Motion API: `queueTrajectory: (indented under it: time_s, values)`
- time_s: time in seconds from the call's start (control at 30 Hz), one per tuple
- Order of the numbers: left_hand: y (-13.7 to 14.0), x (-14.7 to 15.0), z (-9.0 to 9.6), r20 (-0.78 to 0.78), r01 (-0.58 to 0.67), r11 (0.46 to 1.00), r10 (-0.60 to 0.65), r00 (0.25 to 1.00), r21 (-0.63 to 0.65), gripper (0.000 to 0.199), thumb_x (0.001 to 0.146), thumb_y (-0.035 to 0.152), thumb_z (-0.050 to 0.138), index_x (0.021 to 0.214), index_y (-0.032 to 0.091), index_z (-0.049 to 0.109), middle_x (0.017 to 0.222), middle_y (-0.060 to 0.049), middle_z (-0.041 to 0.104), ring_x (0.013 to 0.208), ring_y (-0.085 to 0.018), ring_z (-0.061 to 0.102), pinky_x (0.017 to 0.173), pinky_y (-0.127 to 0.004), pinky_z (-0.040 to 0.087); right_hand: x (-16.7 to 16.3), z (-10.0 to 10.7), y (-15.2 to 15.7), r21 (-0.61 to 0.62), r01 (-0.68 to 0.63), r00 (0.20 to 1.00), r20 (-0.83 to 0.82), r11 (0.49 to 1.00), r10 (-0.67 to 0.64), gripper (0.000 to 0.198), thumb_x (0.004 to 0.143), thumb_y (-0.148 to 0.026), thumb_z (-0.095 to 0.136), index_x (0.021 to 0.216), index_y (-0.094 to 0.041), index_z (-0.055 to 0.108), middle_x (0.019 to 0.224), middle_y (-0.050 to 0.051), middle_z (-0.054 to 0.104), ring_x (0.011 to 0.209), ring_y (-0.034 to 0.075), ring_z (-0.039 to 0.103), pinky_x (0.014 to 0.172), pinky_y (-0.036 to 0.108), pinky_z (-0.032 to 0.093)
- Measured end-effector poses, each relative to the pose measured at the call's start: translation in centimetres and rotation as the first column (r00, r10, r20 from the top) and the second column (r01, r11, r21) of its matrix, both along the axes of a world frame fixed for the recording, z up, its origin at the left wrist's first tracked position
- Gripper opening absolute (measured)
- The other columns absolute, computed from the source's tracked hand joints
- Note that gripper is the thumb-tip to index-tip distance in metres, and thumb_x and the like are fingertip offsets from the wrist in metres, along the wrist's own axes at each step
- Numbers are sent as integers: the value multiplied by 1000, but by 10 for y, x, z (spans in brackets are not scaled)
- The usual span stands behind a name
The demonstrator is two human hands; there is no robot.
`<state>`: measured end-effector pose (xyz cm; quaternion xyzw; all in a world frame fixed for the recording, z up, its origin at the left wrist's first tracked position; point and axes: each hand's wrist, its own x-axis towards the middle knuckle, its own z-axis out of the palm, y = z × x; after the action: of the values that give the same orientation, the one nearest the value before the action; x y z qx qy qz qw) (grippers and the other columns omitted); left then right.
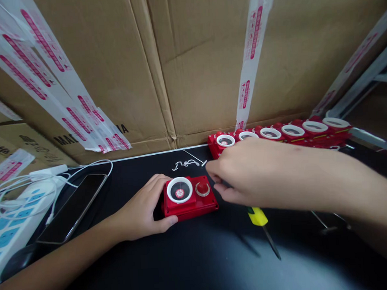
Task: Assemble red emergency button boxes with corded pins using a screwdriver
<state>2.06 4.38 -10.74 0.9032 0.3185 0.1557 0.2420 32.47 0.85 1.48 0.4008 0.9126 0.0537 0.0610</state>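
Observation:
My left hand [148, 208] is wrapped round the left end of a red box [190, 211], probably an alarm button unit. It has a white-rimmed round window and a red knob with a pale ring. My right hand [235, 173] is beyond the box's right end, fingers curled and partly hidden. A screwdriver [258, 217] with a yellow and black handle juts out under its palm, its blade clear of its shadow on the table. Close to the right fingertips lies a thin metal rod [192, 155] with a short cross head, beside a small chain [184, 164].
Several similar red units [271, 134] stand in a row at the back right, partly behind my right arm. Cardboard boxes [196, 75] wall off the back. To the left are a phone [73, 207], white cables [7, 189] and a power strip [25, 214]. More metal rods [329, 228] lie at right.

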Motion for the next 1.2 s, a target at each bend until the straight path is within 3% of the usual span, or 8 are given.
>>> queueTrajectory:
  time_s: [0.1, 0.23, 0.47, 0.7, 1.2]
  values:
    - [0, -1, -1, -8, -9, 1000, 9, 1000, 1, 61, 88, 42, 79, 138, 25, 48, 136, -12, 58, 124, -35, 57, 106, -52, 54, 12, 4, 15, 30, 160, 982, 99, 987, -162, 27, 98, -33, 62, 81, -20, 78, 67, 7, 70, 52, 19, 53, 56, 35, 28]
    - [-1, -2, -2, -11, -4, 1000, 4, 1000, -5, 63, 87, 40, 79, 139, 26, 47, 138, -13, 56, 126, -35, 57, 108, -53, 54, 14, 3, 41, -85, 299, 945, 164, 950, -283, 24, 95, -34, 64, 88, -16, 79, 78, 12, 74, 59, 22, 60, 55, 35, 29]
    - [-2, -3, 0, 20, 7, 1000, -7, 1000, -7, 66, 85, 36, 79, 141, 27, 45, 139, -12, 55, 127, -35, 58, 109, -54, 53, 15, -18, 67, -248, 245, 968, 111, 937, -224, 26, 92, -34, 62, 93, -18, 83, 84, 9, 78, 65, 21, 62, 60, 35, 35]
    - [-1, -1, 0, 39, -3, 1000, 4, 999, -31, 82, 77, 47, 90, 143, 30, 45, 138, -10, 56, 124, -36, 61, 106, -53, 55, 10, -25, 73, -359, 196, 981, 64, 913, -185, 20, 89, -27, 66, 97, -19, 82, 93, 6, 80, 78, 19, 67, 64, 32, 39]
    - [-2, -3, -5, 64, 17, 1000, -17, 998, 4, 76, 79, 35, 84, 144, 30, 44, 139, -10, 55, 126, -35, 60, 108, -56, 53, 20, -28, 76, -324, 222, 972, -1, 920, -234, 17, 89, -30, 67, 91, -21, 81, 88, 8, 80, 67, 21, 63, 60, 35, 37]
